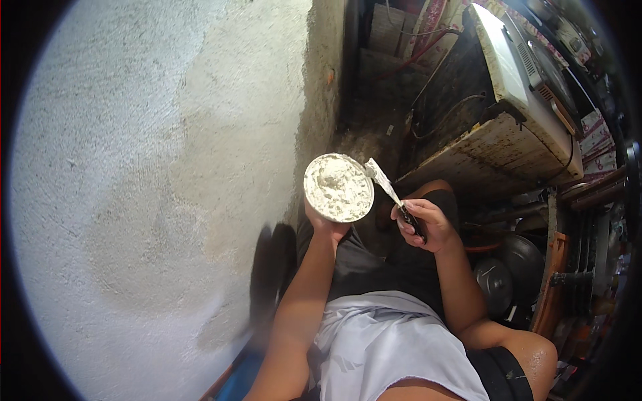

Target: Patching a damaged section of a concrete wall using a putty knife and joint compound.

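- My left hand (324,226) cups a round, pale-rimmed tub (349,220) from below; the fingers under it are hidden, so I cannot tell how far they spread.
- My right hand (431,226) is curled closed around the black handle of a flat-bladed putty knife (384,180), its blade smeared with white paste.
- The thick, lumpy white paste (334,188) fills the tub's mouth; the blade's tip sits just beside the rim, touching or not I can't tell.
- I'd judge this as working or scooping paste; the next move calls for a steady tub and a blade angled so nothing drips.
- Left of me stands a rough, whitish plastered wall (147,160); to my right, a rust-stained, box-shaped white cabinet (511,150).
- Dark round cookware (495,284) sits in shadow, partly behind my forearm; the tub's depth is hidden.
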Motion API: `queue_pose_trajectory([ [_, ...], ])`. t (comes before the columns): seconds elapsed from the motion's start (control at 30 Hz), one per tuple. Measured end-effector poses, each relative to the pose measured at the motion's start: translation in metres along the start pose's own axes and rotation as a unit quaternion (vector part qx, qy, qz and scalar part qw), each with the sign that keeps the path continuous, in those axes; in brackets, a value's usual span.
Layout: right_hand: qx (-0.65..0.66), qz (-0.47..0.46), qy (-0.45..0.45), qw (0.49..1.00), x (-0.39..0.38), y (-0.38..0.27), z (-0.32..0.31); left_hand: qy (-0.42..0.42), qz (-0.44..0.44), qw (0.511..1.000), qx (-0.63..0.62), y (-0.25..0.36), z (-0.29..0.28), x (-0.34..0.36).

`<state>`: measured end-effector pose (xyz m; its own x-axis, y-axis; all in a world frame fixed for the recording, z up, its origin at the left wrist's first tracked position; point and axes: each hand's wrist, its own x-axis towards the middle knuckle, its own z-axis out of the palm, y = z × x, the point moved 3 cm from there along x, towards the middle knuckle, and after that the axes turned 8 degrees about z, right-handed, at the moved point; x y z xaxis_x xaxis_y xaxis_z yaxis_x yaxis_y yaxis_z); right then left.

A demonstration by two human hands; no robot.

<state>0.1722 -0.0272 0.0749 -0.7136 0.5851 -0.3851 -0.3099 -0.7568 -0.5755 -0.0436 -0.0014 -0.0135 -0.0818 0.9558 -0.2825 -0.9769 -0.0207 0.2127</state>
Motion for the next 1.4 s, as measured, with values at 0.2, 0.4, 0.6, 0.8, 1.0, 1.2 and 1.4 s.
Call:
queue_pose_trajectory([
  [0.2,-0.008,-0.008,0.007,1.000,-0.009,-0.023,0.000,0.019,0.001,1.000,0.015,-0.007,0.011,0.004],
  [0.4,-0.204,-0.017,0.226,0.952,-0.020,-0.038,-0.037,-0.045,-0.023,0.999,-0.006,-0.036,0.019,0.011],
  [0.6,-0.326,-0.030,0.326,0.887,-0.023,-0.049,-0.087,-0.024,-0.032,0.999,0.000,-0.061,0.006,0.031],
  [0.8,-0.413,-0.043,0.394,0.820,-0.024,-0.055,-0.116,-0.027,-0.033,0.999,-0.008,-0.072,0.016,0.037],
  [1.0,-0.520,-0.094,0.424,0.736,-0.014,-0.048,-0.128,-0.004,-0.031,0.999,0.005,-0.074,0.008,0.044],
  [1.2,-0.568,-0.123,0.437,0.686,-0.014,-0.044,-0.116,-0.036,-0.041,0.998,-0.006,-0.073,0.001,0.046],
  [1.4,-0.357,0.016,0.326,0.875,-0.014,-0.042,-0.091,-0.025,-0.041,0.999,0.005,-0.062,-0.002,0.042],
])
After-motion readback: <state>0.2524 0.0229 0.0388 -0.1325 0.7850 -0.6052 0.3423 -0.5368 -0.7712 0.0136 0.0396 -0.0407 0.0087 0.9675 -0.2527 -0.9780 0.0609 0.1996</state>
